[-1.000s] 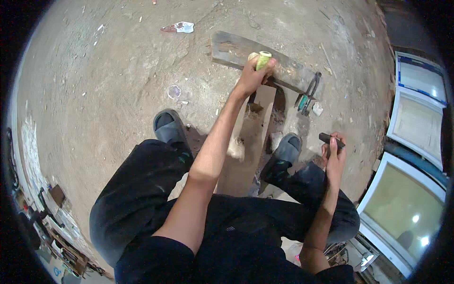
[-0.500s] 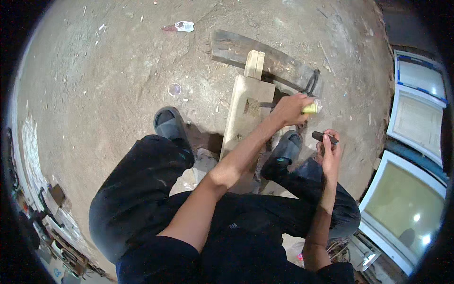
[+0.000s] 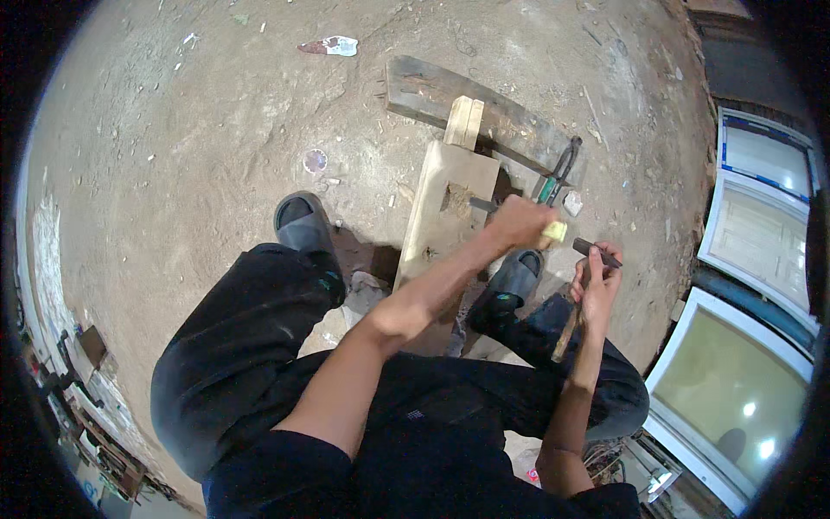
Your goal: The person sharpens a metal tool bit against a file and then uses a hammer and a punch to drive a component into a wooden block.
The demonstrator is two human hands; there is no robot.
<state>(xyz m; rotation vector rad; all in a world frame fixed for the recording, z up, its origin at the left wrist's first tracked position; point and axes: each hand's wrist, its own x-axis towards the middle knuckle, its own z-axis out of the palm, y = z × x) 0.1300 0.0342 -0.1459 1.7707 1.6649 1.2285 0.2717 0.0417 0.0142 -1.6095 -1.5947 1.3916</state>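
My left hand (image 3: 521,221) is closed on the yellow handle (image 3: 553,232) of a chisel, whose dark blade (image 3: 481,204) points sideways toward a rough recess (image 3: 455,197) in a pale wooden board (image 3: 418,221) between my feet. To its right, my right hand (image 3: 596,285) grips a hammer with a dark head (image 3: 590,251) and a wooden handle (image 3: 566,336). A short light wood block (image 3: 464,123) sits at the board's far end, against a weathered grey plank (image 3: 415,86). A long-handled tool with green parts (image 3: 549,183) lies by that plank.
My sandalled feet (image 3: 303,223) flank the board on the dusty floor. A pale chunk (image 3: 572,203) lies beside the green tool. White-framed panes (image 3: 726,381) lean along the right side. Cluttered tools and scrap (image 3: 73,381) lie at the left edge. A plastic scrap (image 3: 341,46) is near the top.
My left hand has come down and right from the board's far end with the chisel, uncovering the block. My right hand has shifted slightly left, and the hammer's wooden handle now shows.
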